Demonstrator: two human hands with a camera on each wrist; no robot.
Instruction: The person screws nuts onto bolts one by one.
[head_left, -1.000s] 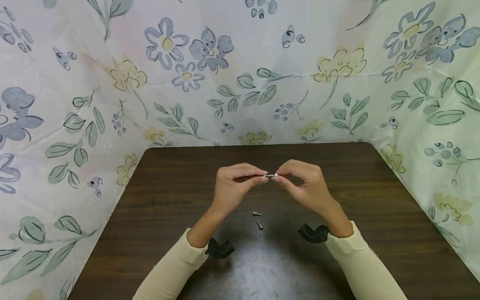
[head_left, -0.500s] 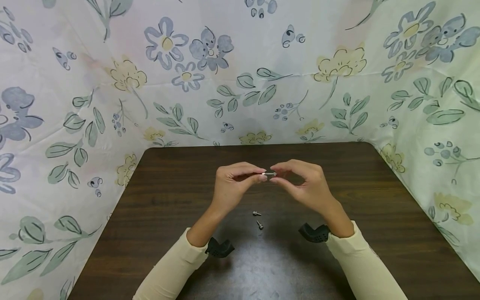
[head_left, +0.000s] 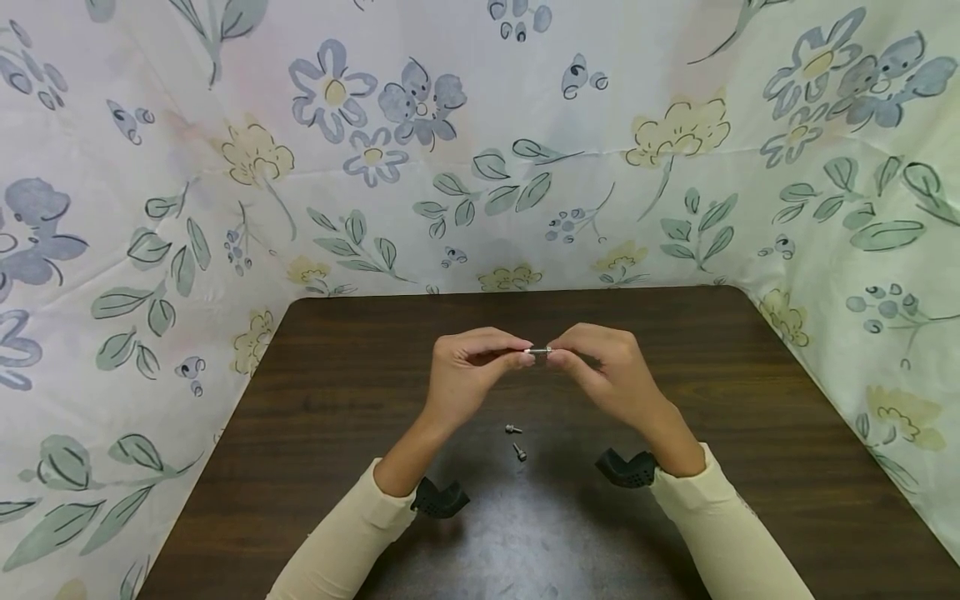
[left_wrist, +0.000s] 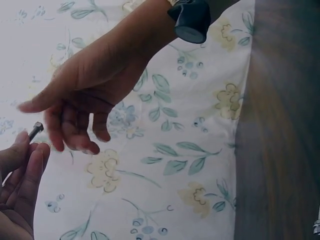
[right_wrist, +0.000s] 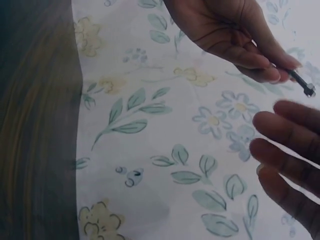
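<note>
Above the table, my left hand (head_left: 467,371) pinches a small metal bolt (head_left: 538,351) between thumb and fingertips, its shaft pointing right. A hexagonal piece sits on the bolt's far end; I cannot tell whether it is the head or a nut. My right hand (head_left: 611,367) is at that end. Both wrist views show its fingers spread, with a gap around the bolt's tip; in the head view the fingertips look closer together. Two more small bolts lie on the table below the hands, one farther back (head_left: 513,429) and one nearer (head_left: 520,452).
The dark wooden table (head_left: 337,392) is bordered at the back and sides by a floral cloth (head_left: 465,108). Black wrist mounts stick out inward from the left wrist (head_left: 441,499) and the right wrist (head_left: 627,468).
Half a second ago the right thumb and index finger were wider apart around the bolt's end in the head view; they are closer now. The left hand's pinch and the loose bolts are unchanged.
</note>
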